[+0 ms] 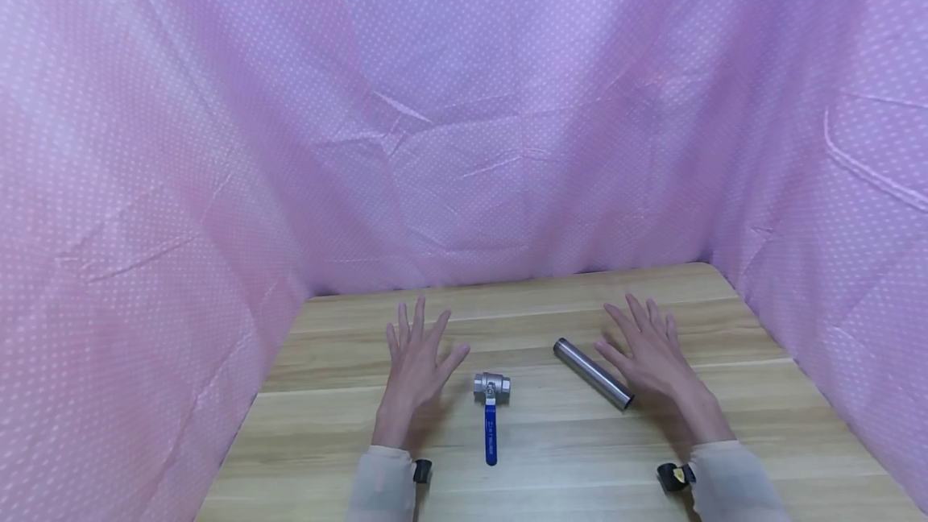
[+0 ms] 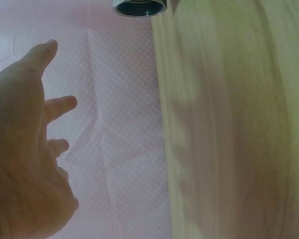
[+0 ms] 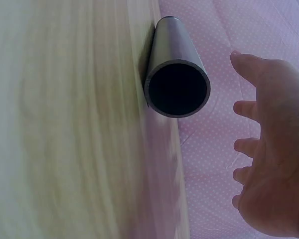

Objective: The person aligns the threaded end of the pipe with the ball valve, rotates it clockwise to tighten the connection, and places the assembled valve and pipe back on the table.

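A ball valve point(image 1: 491, 387) with a silver body and a blue lever handle point(image 1: 490, 435) lies on the wooden table between the two hands. To its right lies a plain steel tube point(image 1: 593, 374), set at a slant. My left hand point(image 1: 416, 369) is held over the table left of the valve, fingers spread and holding nothing. Just right of the tube, my right hand point(image 1: 656, 357) is spread the same way and also holds nothing. The left wrist view catches the valve's threaded opening point(image 2: 140, 7) at its top edge. In the right wrist view the tube's hollow end point(image 3: 177, 89) faces the camera.
The light wooden table point(image 1: 551, 482) has rounded far corners. Pink dotted cloth point(image 1: 464, 143) hangs behind it and along both sides. Each wrist wears a small black device, such as the one by the right sleeve point(image 1: 674, 477).
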`<state>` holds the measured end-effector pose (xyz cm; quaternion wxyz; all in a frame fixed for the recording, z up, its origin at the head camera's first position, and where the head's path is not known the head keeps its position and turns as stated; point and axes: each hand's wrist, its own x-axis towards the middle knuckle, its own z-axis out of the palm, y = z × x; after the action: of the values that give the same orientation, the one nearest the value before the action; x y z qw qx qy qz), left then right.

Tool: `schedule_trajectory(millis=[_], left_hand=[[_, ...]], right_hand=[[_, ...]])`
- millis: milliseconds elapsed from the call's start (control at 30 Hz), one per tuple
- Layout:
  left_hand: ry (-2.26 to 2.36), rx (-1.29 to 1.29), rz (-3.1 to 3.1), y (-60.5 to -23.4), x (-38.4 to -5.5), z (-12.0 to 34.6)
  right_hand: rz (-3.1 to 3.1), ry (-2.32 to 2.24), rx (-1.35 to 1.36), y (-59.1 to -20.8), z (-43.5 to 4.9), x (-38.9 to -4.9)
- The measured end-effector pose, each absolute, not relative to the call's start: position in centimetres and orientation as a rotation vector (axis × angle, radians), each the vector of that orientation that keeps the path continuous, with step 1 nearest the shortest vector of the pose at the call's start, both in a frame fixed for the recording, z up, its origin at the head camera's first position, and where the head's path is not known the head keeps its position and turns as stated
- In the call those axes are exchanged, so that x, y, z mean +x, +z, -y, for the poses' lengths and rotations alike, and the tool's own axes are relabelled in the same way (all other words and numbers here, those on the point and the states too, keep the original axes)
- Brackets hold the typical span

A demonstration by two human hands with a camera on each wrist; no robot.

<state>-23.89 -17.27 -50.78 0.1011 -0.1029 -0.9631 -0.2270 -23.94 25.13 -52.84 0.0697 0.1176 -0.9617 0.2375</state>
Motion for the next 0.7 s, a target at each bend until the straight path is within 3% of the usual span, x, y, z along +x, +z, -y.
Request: schedule_trajectory(millis=[700], left_hand=[[-0.740,-0.354,2.926,-51.09,-23.77,17.18]], right_hand=[[2.939,0.786,0.382,-53.39,-24.90,-23.86]])
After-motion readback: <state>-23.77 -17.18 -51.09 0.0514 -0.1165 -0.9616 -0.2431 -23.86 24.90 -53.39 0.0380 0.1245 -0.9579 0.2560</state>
